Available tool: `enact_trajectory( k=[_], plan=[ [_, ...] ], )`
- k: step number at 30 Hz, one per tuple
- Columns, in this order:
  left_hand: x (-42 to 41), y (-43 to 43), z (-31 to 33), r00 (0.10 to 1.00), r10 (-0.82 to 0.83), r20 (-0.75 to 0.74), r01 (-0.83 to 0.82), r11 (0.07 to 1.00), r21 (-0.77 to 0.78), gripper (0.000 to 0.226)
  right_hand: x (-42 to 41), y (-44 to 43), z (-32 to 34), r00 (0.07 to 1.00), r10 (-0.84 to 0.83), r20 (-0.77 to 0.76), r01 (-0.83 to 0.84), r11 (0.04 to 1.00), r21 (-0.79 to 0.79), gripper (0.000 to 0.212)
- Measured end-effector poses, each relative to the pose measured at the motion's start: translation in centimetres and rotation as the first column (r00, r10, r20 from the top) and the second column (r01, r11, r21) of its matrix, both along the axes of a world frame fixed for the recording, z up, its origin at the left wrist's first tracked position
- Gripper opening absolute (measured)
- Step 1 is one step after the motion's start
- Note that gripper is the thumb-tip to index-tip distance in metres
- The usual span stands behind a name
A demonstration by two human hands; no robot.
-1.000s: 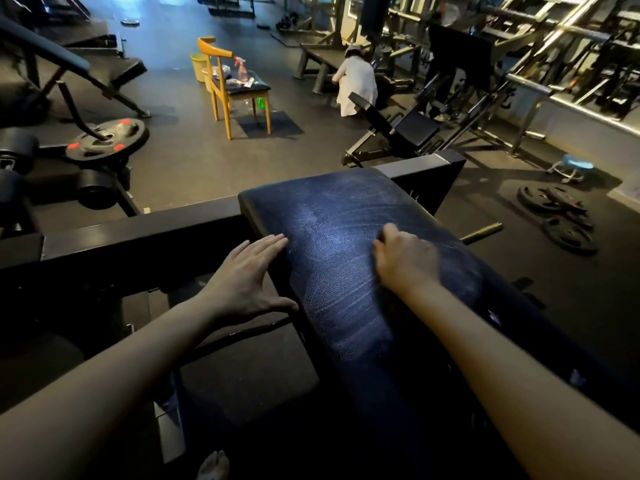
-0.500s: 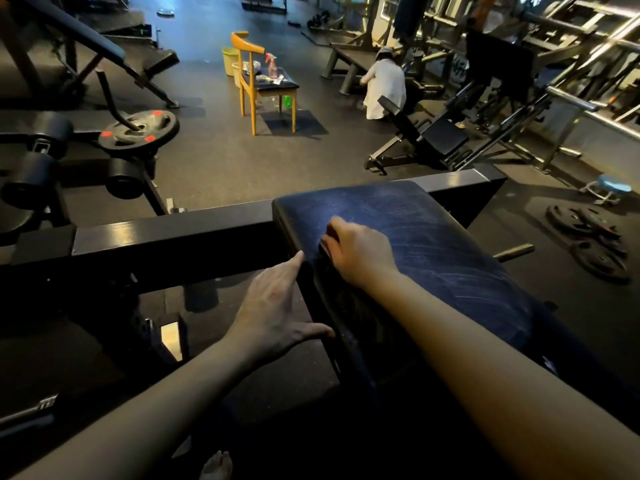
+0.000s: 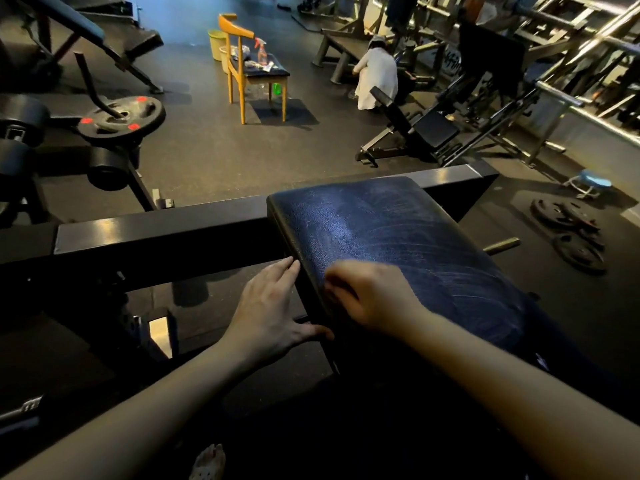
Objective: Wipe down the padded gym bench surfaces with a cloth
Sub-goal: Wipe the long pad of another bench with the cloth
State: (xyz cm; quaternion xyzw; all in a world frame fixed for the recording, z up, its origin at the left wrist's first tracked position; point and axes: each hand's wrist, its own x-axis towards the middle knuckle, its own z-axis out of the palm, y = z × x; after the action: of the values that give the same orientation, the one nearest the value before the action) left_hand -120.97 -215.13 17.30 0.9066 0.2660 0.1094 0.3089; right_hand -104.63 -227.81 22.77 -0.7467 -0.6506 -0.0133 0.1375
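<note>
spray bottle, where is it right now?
Head view, upper left of centre: the spray bottle stands on the seat of the wooden chair, beyond the bench pad, with a yellow bucket just left of the chair.

The blurred right hand hides whatever its grip holds.

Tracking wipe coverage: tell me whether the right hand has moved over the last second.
Yes. The right hand slid leftward across the bench pad, from right of its middle to its left edge.
</note>
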Motion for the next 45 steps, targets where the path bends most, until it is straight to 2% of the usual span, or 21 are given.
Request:
enact_trajectory(
  k=[2, 5, 8, 10, 12, 13, 16, 18, 20, 22, 25, 27, 29, 33, 36, 39, 41, 45],
  plan=[
    [-0.2, 0.0, 0.6, 0.999, -0.023, -0.046, 0.022, 1.000, -0.015, 0.146, 1.2, 5.3, 0.2, 0.985, -0.174, 0.019, 0.173, 0.984, 0.030, 0.022],
    [-0.4, -0.1, 1.6, 0.996, -0.042, -0.083, 0.041, 0.999, -0.021, 0.128, 1.8, 8.8, 0.6, 0.947, -0.320, -0.024, 0.320, 0.946, 0.040, 0.020],
    [-0.4, -0.5, 2.9, 0.993, -0.061, -0.097, 0.055, 0.997, -0.062, 0.126, -0.4, 4.0, 0.6, 0.952, -0.300, -0.054, 0.301, 0.953, 0.020, 0.020],
    [0.2, -1.5, 4.2, 0.988, -0.087, -0.128, 0.084, 0.996, -0.031, 0.144, -1.5, -1.8, 0.5, 0.962, -0.267, -0.063, 0.267, 0.964, -0.001, 0.018],
    [1.6, -2.8, 4.9, 0.986, -0.105, -0.130, 0.115, 0.991, 0.069, 0.157, 0.5, -6.7, 0.5, 0.932, -0.363, -0.015, 0.363, 0.932, -0.013, 0.019],
    [2.5, -3.4, 5.2, 0.984, -0.115, -0.137, 0.132, 0.984, 0.122, 0.157, 2.8, -8.6, 0.6, 0.882, -0.471, 0.028, 0.472, 0.881, -0.033, 0.021],
    [4.5, -4.8, 5.5, 0.978, -0.129, -0.161, 0.167, 0.953, 0.252, 0.142, 11.3, -13.5, 1.4, 0.634, -0.762, 0.132, 0.773, 0.628, -0.086, 0.022],
    [5.2, -5.2, 5.3, 0.979, -0.112, -0.168, 0.160, 0.940, 0.303, 0.129, 15.3, -15.0, 1.6, 0.492, -0.860, 0.137, 0.870, 0.484, -0.091, 0.023],
    [5.5, -5.2, 5.1, 0.981, -0.100, -0.166, 0.150, 0.937, 0.317, 0.122, 15.7, -13.7, 1.0, 0.436, -0.896, 0.080, 0.900, 0.432, -0.062, 0.023],
    [6.0, -5.1, 5.0, 0.983, -0.096, -0.158, 0.143, 0.937, 0.319, 0.118, 12.8, -10.3, 0.3, 0.506, -0.862, 0.010, 0.862, 0.505, -0.043, 0.021],
    [7.7, -4.9, 5.4, 0.974, -0.134, -0.181, 0.188, 0.927, 0.325, 0.117, 6.3, -6.9, 0.1, 0.765, -0.641, -0.059, 0.638, 0.767, -0.072, 0.018],
    [8.9, -4.5, 5.5, 0.965, -0.160, -0.209, 0.223, 0.918, 0.327, 0.116, 4.7, -7.9, 0.6, 0.833, -0.552, -0.027, 0.550, 0.833, -0.064, 0.021],
    [9.7, -3.9, 5.8, 0.958, -0.174, -0.228, 0.244, 0.910, 0.334, 0.113, 6.7, -10.8, 0.7, 0.774, -0.633, 0.008, 0.633, 0.773, -0.050, 0.023],
    [11.0, -1.9, 5.9, 0.942, -0.203, -0.268, 0.293, 0.887, 0.358, 0.108, 13.2, -16.3, 1.3, 0.485, -0.873, 0.047, 0.873, 0.481, -0.078, 0.020],
    [12.7, -0.2, 6.3, 0.932, -0.246, -0.266, 0.336, 0.862, 0.379, 0.100, 14.3, -13.8, 1.0, 0.398, -0.917, 0.006, 0.915, 0.397, -0.071, 0.020],
    [15.3, 1.6, 7.2, 0.912, -0.300, -0.279, 0.389, 0.846, 0.364, 0.073, 14.7, -7.6, 0.4, 0.375, -0.927, -0.001, 0.926, 0.374, -0.037, 0.022],
    [17.4, 3.0, 7.8, 0.876, -0.353, -0.329, 0.459, 0.821, 0.340, 0.062, 15.8, -2.6, 0.3, 0.372, -0.928, -0.023, 0.926, 0.373, -0.061, 0.024],
    [21.7, 5.6, 8.1, 0.802, -0.462, -0.379, 0.584, 0.741, 0.332, 0.048, 17.0, 4.7, 0.6, 0.492, -0.868, -0.062, 0.862, 0.496, -0.103, 0.026]
  ],
)
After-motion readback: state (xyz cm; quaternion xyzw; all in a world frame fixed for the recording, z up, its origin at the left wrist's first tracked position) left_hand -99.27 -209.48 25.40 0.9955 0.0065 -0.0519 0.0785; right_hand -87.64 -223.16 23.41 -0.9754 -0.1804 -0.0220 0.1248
